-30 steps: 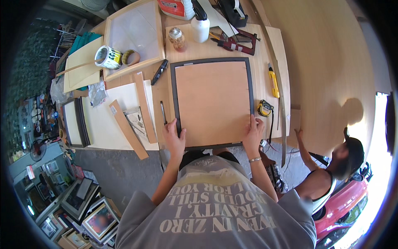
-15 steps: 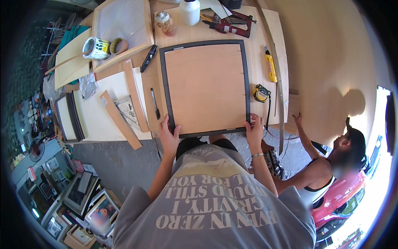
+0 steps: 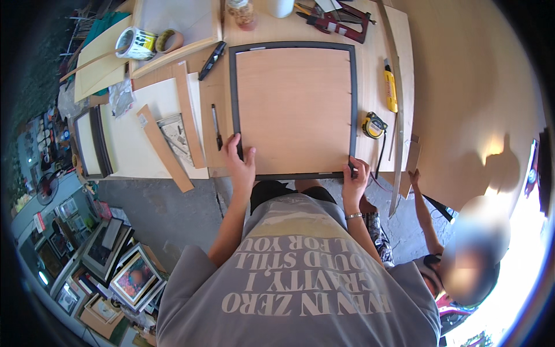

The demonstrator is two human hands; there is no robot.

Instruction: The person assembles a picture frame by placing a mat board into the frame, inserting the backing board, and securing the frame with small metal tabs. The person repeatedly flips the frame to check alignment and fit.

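Note:
A black picture frame (image 3: 353,104) lies on the wooden worktable with a plain brown backing board (image 3: 295,110) inside it. My left hand (image 3: 240,163) grips its left side by the near corner, fingers on the rim and thumb over the board. At the near right corner, my right hand (image 3: 355,179) pinches the rim, its fingers curled. Just left of the frame is a black pen (image 3: 216,128). A yellow tape measure (image 3: 374,125) sits close to its right side.
A yellow utility knife (image 3: 391,89) and a long thin strip (image 3: 399,115) lie on the right. Far off are a red staple gun (image 3: 347,28) and a jar (image 3: 241,14). Cardboard strips (image 3: 165,147) lie left. Beside the table's right end another person's hand (image 3: 414,176) touches a board.
My left hand has slid from the near left corner up along the left side. My right hand stays at its corner with fingers more curled. The other person has shifted nearer.

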